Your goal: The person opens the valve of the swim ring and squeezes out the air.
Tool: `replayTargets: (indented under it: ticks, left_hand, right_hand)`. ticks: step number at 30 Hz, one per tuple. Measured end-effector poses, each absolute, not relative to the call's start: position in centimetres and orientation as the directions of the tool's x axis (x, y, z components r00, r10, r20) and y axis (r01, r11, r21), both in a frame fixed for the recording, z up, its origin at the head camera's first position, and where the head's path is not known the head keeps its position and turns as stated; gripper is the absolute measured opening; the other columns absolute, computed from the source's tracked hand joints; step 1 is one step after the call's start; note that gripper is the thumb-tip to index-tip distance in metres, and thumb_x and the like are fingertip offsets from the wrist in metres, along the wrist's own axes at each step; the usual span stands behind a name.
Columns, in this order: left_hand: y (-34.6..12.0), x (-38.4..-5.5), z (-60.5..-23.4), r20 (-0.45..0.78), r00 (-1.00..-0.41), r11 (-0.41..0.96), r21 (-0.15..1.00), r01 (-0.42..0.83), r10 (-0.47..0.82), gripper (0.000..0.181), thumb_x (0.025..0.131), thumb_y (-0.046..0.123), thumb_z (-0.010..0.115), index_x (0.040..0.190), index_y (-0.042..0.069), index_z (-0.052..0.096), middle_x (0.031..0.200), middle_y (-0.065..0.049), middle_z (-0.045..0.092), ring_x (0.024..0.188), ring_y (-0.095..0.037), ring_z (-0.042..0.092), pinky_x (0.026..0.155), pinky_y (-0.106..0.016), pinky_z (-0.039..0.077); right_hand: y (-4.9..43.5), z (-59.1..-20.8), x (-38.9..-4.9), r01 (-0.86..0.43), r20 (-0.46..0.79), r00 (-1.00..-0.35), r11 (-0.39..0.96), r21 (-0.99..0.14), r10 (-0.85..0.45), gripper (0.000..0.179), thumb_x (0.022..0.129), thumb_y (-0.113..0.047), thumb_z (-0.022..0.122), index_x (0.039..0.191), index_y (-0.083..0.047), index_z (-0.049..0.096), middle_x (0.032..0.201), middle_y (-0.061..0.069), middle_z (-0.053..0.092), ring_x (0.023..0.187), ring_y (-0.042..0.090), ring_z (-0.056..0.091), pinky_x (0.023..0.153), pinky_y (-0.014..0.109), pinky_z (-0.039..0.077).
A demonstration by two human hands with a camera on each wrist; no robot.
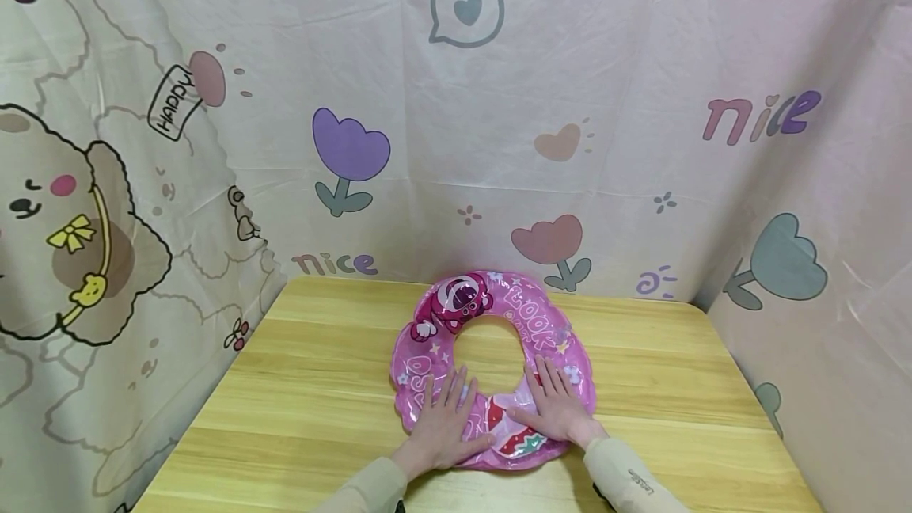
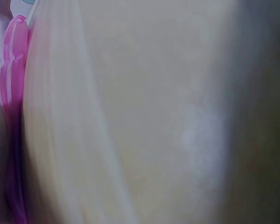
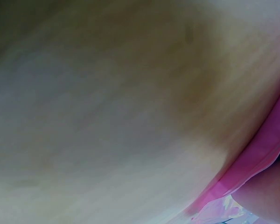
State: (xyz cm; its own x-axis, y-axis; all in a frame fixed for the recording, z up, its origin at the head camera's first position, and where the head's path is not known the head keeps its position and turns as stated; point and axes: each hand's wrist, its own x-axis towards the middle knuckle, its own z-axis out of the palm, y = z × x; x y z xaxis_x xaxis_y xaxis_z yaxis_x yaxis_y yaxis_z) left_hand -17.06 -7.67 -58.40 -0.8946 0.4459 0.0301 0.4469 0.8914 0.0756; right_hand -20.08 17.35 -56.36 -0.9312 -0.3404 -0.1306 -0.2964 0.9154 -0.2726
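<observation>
1. Pink ring point(image 1: 537, 319) lies on table point(image 1: 299, 402), lower centre of head frame.
2. Left hand point(image 1: 440, 427) and right hand point(image 1: 560, 412) rest on its lower half, fingers straight, gripping nothing.
3. Lopsided pressing could lift its upper edge.
4. Surface looks slick; sideways push may skid it.

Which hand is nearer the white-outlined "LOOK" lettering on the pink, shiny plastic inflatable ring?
Right. The right hand rests on the ring, just below the lettering; the left hand rests farther away, at the ring's lower left.
</observation>
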Motion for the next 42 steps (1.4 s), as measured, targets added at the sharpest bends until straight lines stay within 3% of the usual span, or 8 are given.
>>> replayTargets:
  ticks: [17,24,26,29,35,38,42]
  left_hand:
    - [-7.5,-16.9,-57.9,0.048,-0.892,0.888,0.089,0.452,0.449,0.101,0.09,0.083,0.032,0.16,0.011,0.026,0.169,-0.016,0.015,0.158,-0.037,0.013,0.123,-0.066,0.016]
    - [-8.0,-16.6,-57.0,0.029,-0.88,0.851,0.241,0.466,0.474,0.1,0.092,0.078,0.04,0.159,0.004,0.024,0.168,-0.022,0.014,0.156,-0.042,0.014,0.123,-0.067,0.016]
    - [-8.8,-17.2,-56.7,0.058,-0.871,0.851,0.192,0.489,0.488,0.099,0.093,0.076,0.041,0.159,0.003,0.026,0.168,-0.023,0.016,0.156,-0.042,0.016,0.125,-0.063,0.017]
    - [-10.5,-19.2,-56.2,0.142,-0.847,0.853,0.026,0.521,0.513,0.098,0.092,0.076,0.042,0.156,0.003,0.032,0.167,-0.021,0.022,0.156,-0.038,0.021,0.127,-0.053,0.021]
    - [-13.3,-23.2,-55.9,0.224,-0.782,0.81,-0.253,0.53,0.582,0.097,0.09,0.079,0.04,0.154,0.007,0.039,0.166,-0.014,0.031,0.154,-0.029,0.03,0.126,-0.043,0.027]
    - [-13.9,-23.9,-56.1,0.192,-0.785,0.802,-0.255,0.54,0.589,0.099,0.09,0.081,0.038,0.156,0.006,0.036,0.166,-0.014,0.029,0.154,-0.029,0.029,0.126,-0.044,0.027]
    - [-14.2,-24.1,-56.9,0.148,-0.807,0.82,-0.138,0.555,0.572,0.1,0.091,0.079,0.04,0.156,0.003,0.034,0.167,-0.017,0.026,0.154,-0.034,0.028,0.126,-0.048,0.026]
  right_hand:
    - [17.5,-56.4,-20.1,-0.289,-0.145,-0.931,0.918,-0.271,-0.336,0.097,0.094,-0.071,0.046,0.16,-0.004,0.023,0.169,0.021,0.008,0.157,0.042,0.011,0.128,0.058,0.011]
    - [18.6,-56.6,-20.1,-0.359,-0.083,-0.906,0.856,-0.372,-0.416,0.099,0.092,-0.067,0.054,0.159,-0.002,0.023,0.168,0.027,0.01,0.155,0.048,0.009,0.126,0.064,0.009]
    - [19.0,-56.7,-20.1,-0.397,-0.062,-0.892,0.84,-0.37,-0.448,0.098,0.093,-0.066,0.055,0.159,-0.002,0.021,0.168,0.027,0.009,0.155,0.047,0.009,0.126,0.064,0.009]
    - [19.5,-56.8,-20.2,-0.447,-0.034,-0.876,0.835,-0.322,-0.481,0.096,0.093,-0.064,0.056,0.159,-0.003,0.023,0.168,0.026,0.012,0.156,0.044,0.013,0.126,0.061,0.011]
    - [20.0,-56.5,-20.2,-0.463,-0.078,-0.867,0.854,-0.238,-0.492,0.095,0.094,-0.067,0.051,0.161,-0.007,0.02,0.17,0.02,0.007,0.158,0.039,0.01,0.128,0.056,0.011]
    - [20.0,-56.5,-20.2,-0.474,-0.066,-0.862,0.846,-0.246,-0.502,0.096,0.093,-0.067,0.053,0.16,-0.006,0.021,0.169,0.022,0.009,0.157,0.04,0.012,0.127,0.057,0.014]
    - [19.9,-56.6,-20.2,-0.487,-0.054,-0.858,0.844,-0.225,-0.51,0.095,0.093,-0.066,0.054,0.16,-0.005,0.023,0.169,0.022,0.011,0.157,0.04,0.014,0.127,0.057,0.016]
